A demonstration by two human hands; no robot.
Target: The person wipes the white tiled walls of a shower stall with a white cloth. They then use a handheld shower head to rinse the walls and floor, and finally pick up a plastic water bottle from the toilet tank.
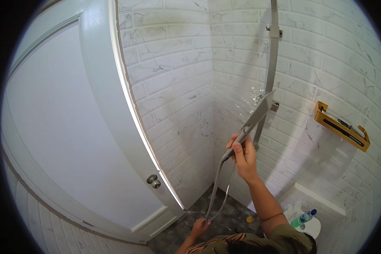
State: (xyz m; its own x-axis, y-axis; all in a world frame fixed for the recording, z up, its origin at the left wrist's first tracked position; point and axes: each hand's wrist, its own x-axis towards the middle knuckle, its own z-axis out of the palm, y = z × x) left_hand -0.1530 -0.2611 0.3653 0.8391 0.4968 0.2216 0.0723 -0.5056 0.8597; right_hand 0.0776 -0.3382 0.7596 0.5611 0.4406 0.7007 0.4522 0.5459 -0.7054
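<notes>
My right hand (243, 152) is wrapped around the handle of a handheld shower head (257, 112), raised and tilted up towards the tiled corner. Water droplets glint by its face. From the handle's lower end hangs a grey shower hose (213, 190), which loops near the floor. Low down, my left hand (200, 228) holds the hose. Behind the shower head runs a tall grey shower bar (271, 57), fixed to the wall by brackets.
A white door (82, 111) with a round metal knob (153, 181) stands at left. A gold wall shelf (342, 128) holds small items at right. A plastic bottle (304, 218) lies on a white surface (314, 228) low at right. The dark tiled floor (225, 206) looks wet.
</notes>
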